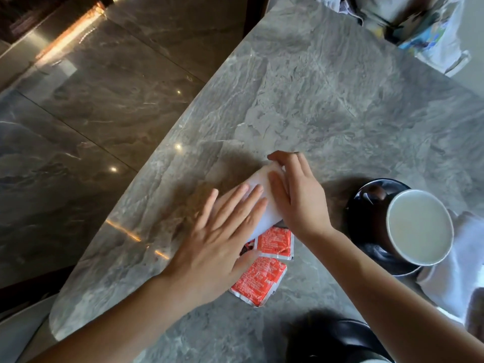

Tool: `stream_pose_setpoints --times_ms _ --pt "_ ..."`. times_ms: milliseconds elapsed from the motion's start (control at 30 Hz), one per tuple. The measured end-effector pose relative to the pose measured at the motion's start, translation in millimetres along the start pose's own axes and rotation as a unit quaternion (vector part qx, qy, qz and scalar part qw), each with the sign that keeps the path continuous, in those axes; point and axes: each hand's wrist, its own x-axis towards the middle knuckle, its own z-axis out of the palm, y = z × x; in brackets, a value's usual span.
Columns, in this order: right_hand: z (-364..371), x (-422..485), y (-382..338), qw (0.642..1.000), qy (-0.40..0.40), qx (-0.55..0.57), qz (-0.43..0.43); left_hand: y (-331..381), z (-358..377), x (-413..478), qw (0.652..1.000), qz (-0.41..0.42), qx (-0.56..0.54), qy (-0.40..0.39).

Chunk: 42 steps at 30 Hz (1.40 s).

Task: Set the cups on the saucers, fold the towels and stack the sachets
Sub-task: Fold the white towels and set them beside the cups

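Note:
A white towel lies folded into a narrow strip in the middle of the grey stone table. My left hand presses flat on its near half with fingers spread. My right hand curls over its far end, fingers bent around the fold. Two red sachets lie flat side by side just below the towel, partly under my left hand. A cup with a pale inside stands on a dark saucer at the right.
A second white cloth lies at the right edge behind the cup. A dark round object sits at the table's near edge. Printed bags rest at the far right corner. The table's left edge drops to a glossy tiled floor.

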Motion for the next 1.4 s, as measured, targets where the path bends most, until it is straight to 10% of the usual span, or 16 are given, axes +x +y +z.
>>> stream_pose_setpoints --times_ms 967,1400 --pt "-6.5 19.9 -13.9 0.971 -0.099 -0.209 0.062 -9.1 6.2 -4.3 0.998 -0.005 0.011 -0.057" --pt "22.7 -1.5 -30.9 0.941 -0.141 -0.284 -0.119 -17.5 9.2 -34.0 0.994 -0.006 0.044 -0.103"
